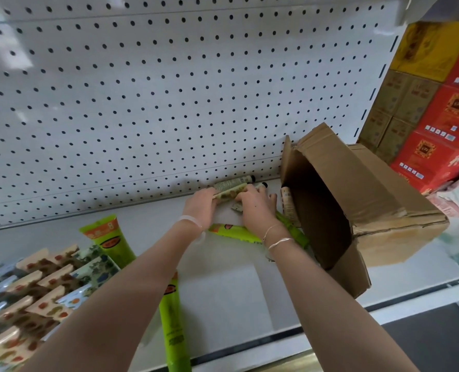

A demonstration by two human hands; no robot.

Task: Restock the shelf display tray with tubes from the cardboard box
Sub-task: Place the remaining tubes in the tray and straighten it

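Note:
A brown cardboard box point(357, 200) lies tipped on its side on the white shelf point(223, 291), its mouth facing left, with a pale tube point(288, 208) showing inside. Both hands reach to the back of the shelf beside the box. My left hand point(200, 204) and my right hand point(255, 204) are both closed around a beige patterned tube point(231, 193). A second beige tube point(235, 182) lies behind it against the pegboard. Green tubes lie on the shelf: one under my wrists point(233, 232), one upright at left point(110, 242), one near the front edge point(173, 326). The display tray point(43, 285) of upright tubes stands at far left.
A white pegboard wall point(169, 89) backs the shelf. Red and yellow cartons point(437, 103) are stacked to the right, beyond the shelf upright. The shelf's front lip point(276, 342) runs along the bottom, with dark floor beyond at lower right.

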